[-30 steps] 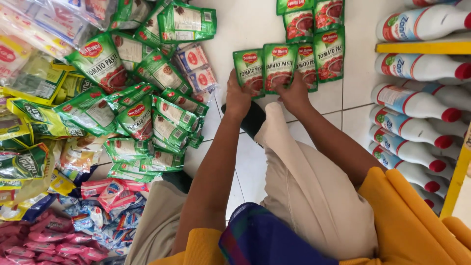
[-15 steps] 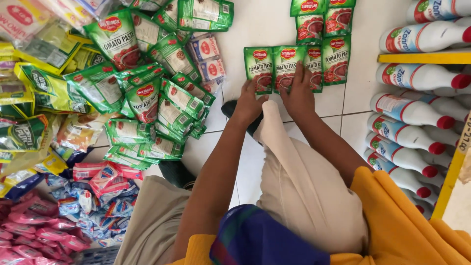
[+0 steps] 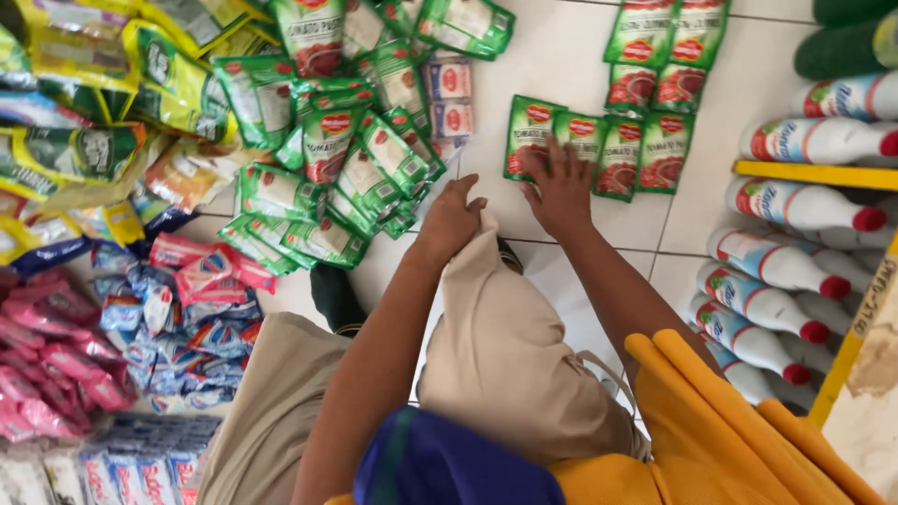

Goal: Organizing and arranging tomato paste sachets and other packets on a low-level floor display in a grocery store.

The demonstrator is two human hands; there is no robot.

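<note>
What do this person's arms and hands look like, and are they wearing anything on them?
Both arms are bare from the upper arm down, with no gloves, watch or rings visible on the left hand or the right hand. An orange-yellow short sleeve covers the right shoulder.

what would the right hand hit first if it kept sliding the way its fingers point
The right hand already rests on the row of green sachets on the floor tiles, fingers pointing up the picture. Going on, it would probably cross them onto bare white tile; nothing else shows in that line.

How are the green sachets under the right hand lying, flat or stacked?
Flat: the green sachets lie side by side on the floor tiles, the right hand pressing on them.
</note>
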